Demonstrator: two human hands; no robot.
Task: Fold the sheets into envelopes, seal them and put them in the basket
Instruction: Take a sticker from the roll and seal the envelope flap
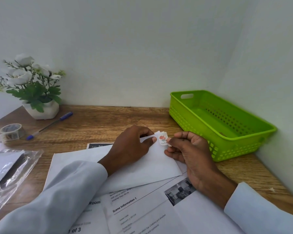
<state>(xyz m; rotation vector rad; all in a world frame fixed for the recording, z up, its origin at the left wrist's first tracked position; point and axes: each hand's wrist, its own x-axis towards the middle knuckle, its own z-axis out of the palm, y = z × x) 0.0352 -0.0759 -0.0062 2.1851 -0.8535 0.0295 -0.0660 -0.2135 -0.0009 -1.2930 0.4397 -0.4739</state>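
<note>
At the far left edge of the frame a clear plastic sleeve (12, 168) lies on the wooden desk (100, 122), with a grey sheet inside it. Above it, in the middle left, sits a roll of patterned tape (13, 131), and just to its right a blue ballpoint pen (49, 125) lies slanted, its cap end pointing toward a white pot of artificial white flowers (32, 86) in the upper left.

Across the lower middle of the frame, printed sheets (139, 211) are spread over the desk, overlapping one another. On top of them lies the folded white envelope (152, 164).

The left hand (130, 147), in a pale sleeve, rests on the envelope with the fingers curled down and the thumb pressing its upper flap flat; its grip pins the paper rather than closing round it. Just right of that thumb, a small sticker (163, 140) with a red flower print sits at the flap's tip. The right hand (191, 152) pinches the sticker's right edge between thumb and forefinger, its grip clenched on it.

At the right of the frame stands the green plastic basket (254, 132), perforated, near the right hand but apart from it.
</note>
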